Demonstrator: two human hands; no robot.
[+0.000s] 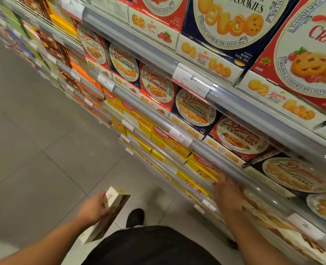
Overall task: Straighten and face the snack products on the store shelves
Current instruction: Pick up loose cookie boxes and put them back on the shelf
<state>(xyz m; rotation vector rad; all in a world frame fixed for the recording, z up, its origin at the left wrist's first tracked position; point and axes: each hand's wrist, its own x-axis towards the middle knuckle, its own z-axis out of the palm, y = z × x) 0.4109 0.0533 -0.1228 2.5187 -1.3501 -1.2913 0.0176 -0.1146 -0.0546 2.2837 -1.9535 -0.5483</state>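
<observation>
Meanwhile, our left grip (pixel 95 206) holds a cream-and-brown box (pixel 108 213) clear of the aisle shelves, while our right grip's (pixel 226 192) fingers curl round a yellow wafer box (pixel 202 167) on a low shelf, seemingly squaring it.

The left hand (pixel 93 207) is held low and out from the body, bare forearm angled up from the lower left, fingers curled round the end of a long cream-and-brown box (pixel 108 213). The right hand (pixel 226 192) reaches forward, forearm extended, its fingertips touching a yellow box (pixel 202 167) at the shelf edge.
</observation>
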